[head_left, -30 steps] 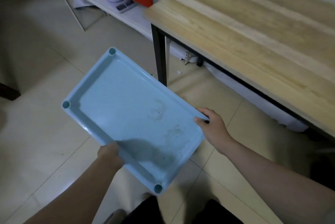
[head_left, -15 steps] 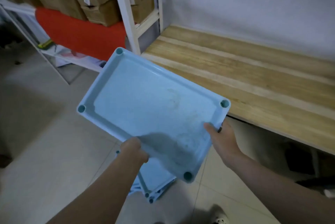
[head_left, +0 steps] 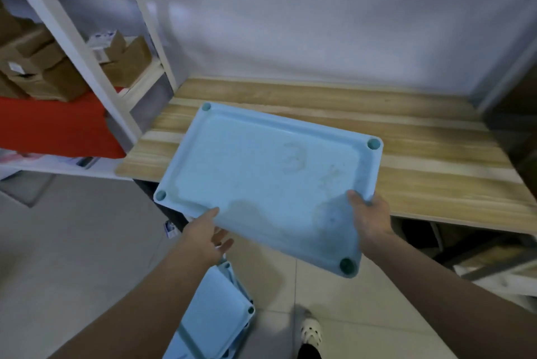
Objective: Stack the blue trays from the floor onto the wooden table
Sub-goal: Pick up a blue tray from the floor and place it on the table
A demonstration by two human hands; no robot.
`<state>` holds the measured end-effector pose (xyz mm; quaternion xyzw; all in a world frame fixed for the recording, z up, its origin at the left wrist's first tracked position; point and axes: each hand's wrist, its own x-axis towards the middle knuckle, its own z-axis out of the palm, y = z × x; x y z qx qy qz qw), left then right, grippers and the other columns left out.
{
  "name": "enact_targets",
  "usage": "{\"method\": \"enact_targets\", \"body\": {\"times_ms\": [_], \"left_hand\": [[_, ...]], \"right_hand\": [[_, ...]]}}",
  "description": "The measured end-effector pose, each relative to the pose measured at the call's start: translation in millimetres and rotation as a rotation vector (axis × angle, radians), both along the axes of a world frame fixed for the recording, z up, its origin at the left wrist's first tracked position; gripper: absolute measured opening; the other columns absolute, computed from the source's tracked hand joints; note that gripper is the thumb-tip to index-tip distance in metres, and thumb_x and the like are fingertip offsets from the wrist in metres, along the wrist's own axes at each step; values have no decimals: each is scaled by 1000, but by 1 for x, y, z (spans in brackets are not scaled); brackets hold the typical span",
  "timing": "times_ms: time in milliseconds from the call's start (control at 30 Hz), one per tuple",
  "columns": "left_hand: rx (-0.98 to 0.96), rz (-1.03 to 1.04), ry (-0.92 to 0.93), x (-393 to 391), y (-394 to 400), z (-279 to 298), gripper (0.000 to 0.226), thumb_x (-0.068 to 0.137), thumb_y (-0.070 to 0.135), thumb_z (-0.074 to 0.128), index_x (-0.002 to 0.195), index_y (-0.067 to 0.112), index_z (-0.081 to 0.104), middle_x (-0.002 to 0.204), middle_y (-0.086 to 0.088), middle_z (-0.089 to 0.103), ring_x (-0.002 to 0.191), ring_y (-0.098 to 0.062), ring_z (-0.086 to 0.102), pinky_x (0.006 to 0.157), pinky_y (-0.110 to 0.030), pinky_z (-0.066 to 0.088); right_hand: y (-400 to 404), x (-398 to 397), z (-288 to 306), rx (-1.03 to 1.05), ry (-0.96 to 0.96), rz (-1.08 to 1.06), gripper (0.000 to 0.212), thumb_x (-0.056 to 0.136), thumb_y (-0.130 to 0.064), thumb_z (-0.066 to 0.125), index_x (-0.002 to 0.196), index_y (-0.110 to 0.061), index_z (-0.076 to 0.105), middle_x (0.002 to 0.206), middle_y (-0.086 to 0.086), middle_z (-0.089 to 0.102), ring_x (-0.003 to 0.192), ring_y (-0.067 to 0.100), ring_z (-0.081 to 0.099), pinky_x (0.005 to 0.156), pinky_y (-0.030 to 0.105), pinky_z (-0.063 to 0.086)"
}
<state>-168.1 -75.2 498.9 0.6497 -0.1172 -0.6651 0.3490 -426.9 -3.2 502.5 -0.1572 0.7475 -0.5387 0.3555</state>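
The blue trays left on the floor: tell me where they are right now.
In the head view, the floor trays lie stacked at bottom centre, below the held tray, between the person's forearms and left of the white shoe.

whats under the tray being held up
Under the held tray: the wooden table edge, and floor tiles nearer. More blue trays lie below. Whatever it covers stays hidden.

A person holds a pale blue rectangular plastic tray [head_left: 261, 175] tilted, underside up, over the near left edge of the light wooden plank table [head_left: 436, 161]. The right hand [head_left: 370, 217] grips its near right edge, thumb on top. The left hand [head_left: 205, 235] touches the near left edge, fingers loosely spread below. On the tiled floor [head_left: 58, 257] beneath lies a stack of more blue trays [head_left: 215, 315]. Cardboard boxes [head_left: 49, 73] fill the white shelving [head_left: 84, 47] at the far left.
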Motion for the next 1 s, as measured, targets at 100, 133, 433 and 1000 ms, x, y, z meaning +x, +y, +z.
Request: {"method": "enact_targets", "body": {"times_ms": [100,133,433,1000], "left_hand": [[-13,0,-20,-24,-23,1,40,94,17,62,132,12,51,123,-17,58,108,-34,60,90,-47,51],[-14,-1,3,-35,-30,2,38,95,13,59,132,10,50,119,-18,59,108,-35,60,91,-47,51],[11,30,-22,-136,-126,-5,25,99,-2,43,123,-1,48,137,-21,52,126,-35,51,101,-46,43],[103,-15,-101,-225,-195,-71,38,96,-9,43,134,-7,40,138,-24,47,125,-38,50,95,-45,47]], "right_hand": [[-17,-39,-6,36,49,-13,23,92,-25,57,101,-5,63,90,11,67,78,29,63,69,39,53],[-26,-52,-7,46,67,-9,24,92,-26,57,99,-4,63,88,11,67,76,28,63,66,37,53],[-126,-142,-19,140,272,31,44,89,-18,54,131,-11,44,115,10,57,99,31,57,82,44,51],[-175,-165,-93,198,966,984,68,79,-47,71,139,-23,49,143,-4,45,135,16,37,115,34,24]]}}
